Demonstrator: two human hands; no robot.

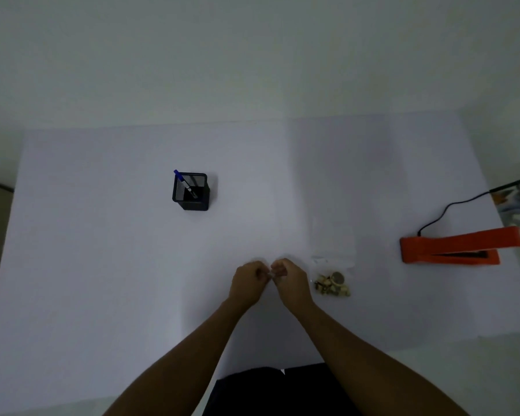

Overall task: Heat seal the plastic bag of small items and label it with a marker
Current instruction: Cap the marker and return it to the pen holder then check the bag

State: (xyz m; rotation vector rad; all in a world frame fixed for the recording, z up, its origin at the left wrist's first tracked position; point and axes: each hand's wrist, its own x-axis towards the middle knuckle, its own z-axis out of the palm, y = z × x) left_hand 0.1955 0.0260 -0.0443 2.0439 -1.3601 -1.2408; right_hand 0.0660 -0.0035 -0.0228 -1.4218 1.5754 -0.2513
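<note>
My left hand (248, 280) and my right hand (288, 279) meet at the middle front of the table, fingers curled. Together they pinch a small pale item (271, 275); it is too small to identify. Just right of my right hand lies a clear plastic bag (333, 250), flat and faint against the table, with a heap of small tan items (332, 286) at its near end. Neither hand touches it. An orange heat sealer (451, 247) sits at the far right with its jaw open. A blue marker (184, 183) leans in a black mesh pen holder (191, 192) at the back left.
The white table (102, 265) spans the view. A black cord (451, 208) runs from the sealer off the table's right edge. A plain wall stands behind the table. My dark clothing shows at the bottom centre.
</note>
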